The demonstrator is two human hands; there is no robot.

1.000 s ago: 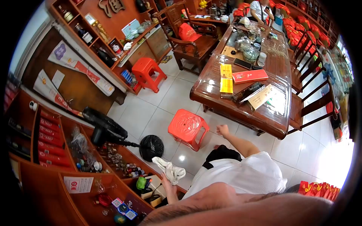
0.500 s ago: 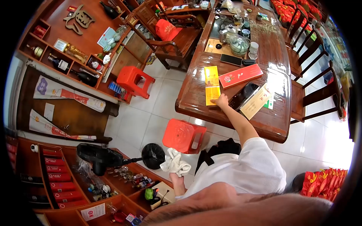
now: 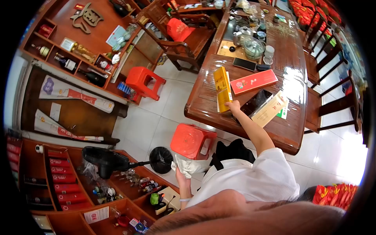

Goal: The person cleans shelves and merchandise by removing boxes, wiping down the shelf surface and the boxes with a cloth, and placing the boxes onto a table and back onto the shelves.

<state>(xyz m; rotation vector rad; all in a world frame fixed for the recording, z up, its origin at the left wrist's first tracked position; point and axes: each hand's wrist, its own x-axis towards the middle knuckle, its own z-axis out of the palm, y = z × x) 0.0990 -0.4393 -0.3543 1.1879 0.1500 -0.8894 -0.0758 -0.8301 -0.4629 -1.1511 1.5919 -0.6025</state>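
Observation:
My right hand [image 3: 234, 107] is closed on the near end of a long yellow box [image 3: 222, 88], which is tipped up on the wooden table [image 3: 203, 98] so that its side shows. A red box with a flower print [image 3: 253, 81] lies just right of it. Nearer the table's front edge are a glossy black box [image 3: 256, 101] and a cream box with dark lettering [image 3: 269, 109], touching each other. Down by my body, my left hand [image 3: 182, 178] grips a white cloth [image 3: 188, 166] that hangs in folds over its fingers.
A black phone [image 3: 244, 64], a glass bowl [image 3: 253, 47] and tea things stand farther up the table. Red stools [image 3: 192, 141] [image 3: 145, 81] are on the tiled floor. A black fan [image 3: 103, 162] stands before the shelves at lower left. Dark wooden chairs [image 3: 337, 103] line the right side.
The yellow box, flat before, has been tilted up on its edge by my right hand. The white cloth has shifted and spread in my left hand. The view has moved slightly.

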